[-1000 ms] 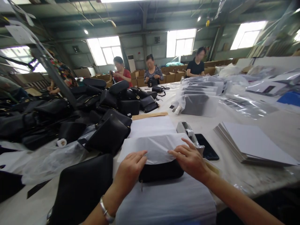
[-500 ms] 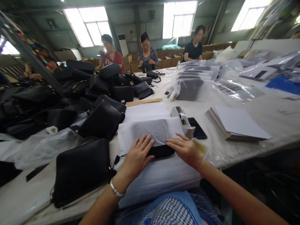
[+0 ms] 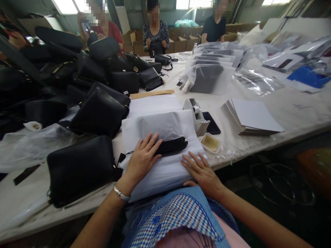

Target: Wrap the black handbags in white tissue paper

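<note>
"Where's that camera looking from?"
"The wearer's head, facing forward and down. The apron (image 3: 182, 215) fills the bottom edge, with the left hand (image 3: 143, 155) and right hand (image 3: 203, 174) close above it."
"And farther out?"
"Across the table (image 3: 297, 110) to the co-workers opposite (image 3: 156, 36), small up there; the top edge crops the windows (image 3: 193, 3)."

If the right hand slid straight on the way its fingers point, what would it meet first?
The right hand would likely meet the black bag, partly covered by white paper; depth is unclear.
</note>
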Demonstrator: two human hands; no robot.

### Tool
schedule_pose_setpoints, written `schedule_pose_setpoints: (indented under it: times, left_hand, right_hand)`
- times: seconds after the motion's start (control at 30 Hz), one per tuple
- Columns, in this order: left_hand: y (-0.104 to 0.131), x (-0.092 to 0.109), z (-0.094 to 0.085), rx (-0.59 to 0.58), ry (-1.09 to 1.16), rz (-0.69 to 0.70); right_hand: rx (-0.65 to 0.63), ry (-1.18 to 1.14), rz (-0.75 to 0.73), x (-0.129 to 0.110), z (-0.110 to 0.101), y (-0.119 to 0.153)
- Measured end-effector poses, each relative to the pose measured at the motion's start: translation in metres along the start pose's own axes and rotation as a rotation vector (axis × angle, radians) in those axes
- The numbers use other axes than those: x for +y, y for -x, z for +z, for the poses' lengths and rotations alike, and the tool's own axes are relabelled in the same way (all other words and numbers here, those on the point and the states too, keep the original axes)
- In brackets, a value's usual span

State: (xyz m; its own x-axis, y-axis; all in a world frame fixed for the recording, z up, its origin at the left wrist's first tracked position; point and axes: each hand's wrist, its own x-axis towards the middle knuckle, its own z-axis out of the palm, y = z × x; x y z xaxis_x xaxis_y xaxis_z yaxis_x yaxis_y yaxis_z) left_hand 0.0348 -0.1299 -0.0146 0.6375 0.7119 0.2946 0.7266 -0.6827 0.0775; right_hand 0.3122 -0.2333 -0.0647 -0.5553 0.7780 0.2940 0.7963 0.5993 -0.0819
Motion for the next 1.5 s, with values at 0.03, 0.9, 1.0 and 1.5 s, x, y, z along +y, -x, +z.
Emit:
schedule_pose_setpoints:
  times: [0.03, 0.9, 1.0, 1.5]
  left_hand:
    - [0.000, 0.000, 0.000, 0.001, 0.001, 0.002]
    - [0.000, -0.003, 0.004, 0.070, 0.026, 0.003]
    - [0.000, -0.004, 0.005, 0.063, 0.041, 0.003]
    - [0.000, -0.003, 0.003, 0.067, 0.077, -0.015]
  right_hand:
    - [0.003, -0.011, 0.013, -0.001, 0.001, -0.003]
    - [0.102, 0.063, 0.010, 0.006, -0.030, 0.017]
    - [0.030, 0.104, -0.012, -0.011, -0.010, 0.018]
    - [0.145, 0.000, -0.055, -0.005, -0.003, -0.016]
